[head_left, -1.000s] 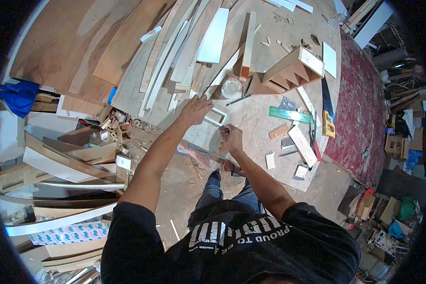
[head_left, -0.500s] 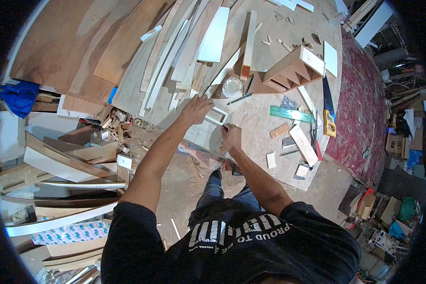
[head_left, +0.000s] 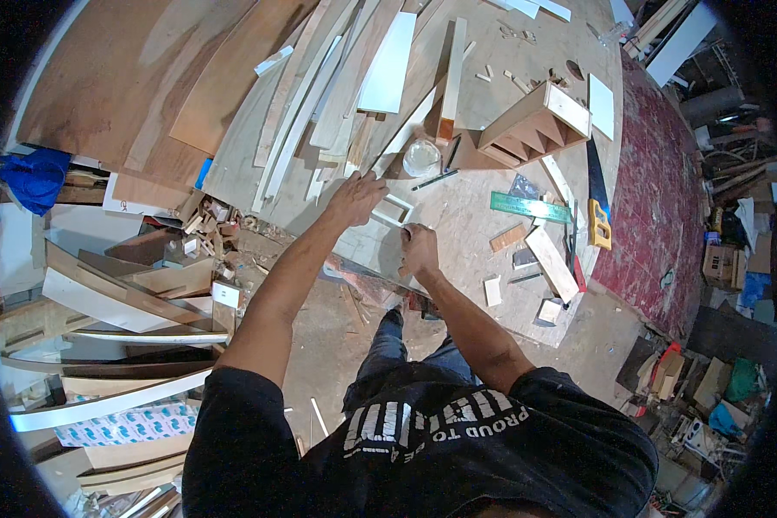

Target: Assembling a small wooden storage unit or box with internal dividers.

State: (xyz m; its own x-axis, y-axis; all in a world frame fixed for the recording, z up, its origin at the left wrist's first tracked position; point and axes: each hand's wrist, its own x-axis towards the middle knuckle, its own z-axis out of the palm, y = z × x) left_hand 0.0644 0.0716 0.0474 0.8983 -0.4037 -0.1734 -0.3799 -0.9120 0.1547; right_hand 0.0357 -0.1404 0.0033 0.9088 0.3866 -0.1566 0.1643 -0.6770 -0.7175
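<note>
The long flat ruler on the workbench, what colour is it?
Green; the ruler shows best in the head view.

By my left hand (head_left: 356, 198) lies a small rectangular white-painted wooden frame (head_left: 392, 210), flat on the pale plywood bench top, open in the middle, its long sides running slantwise. My right hand (head_left: 419, 249) rests just below it, near the bench's front edge.
</note>
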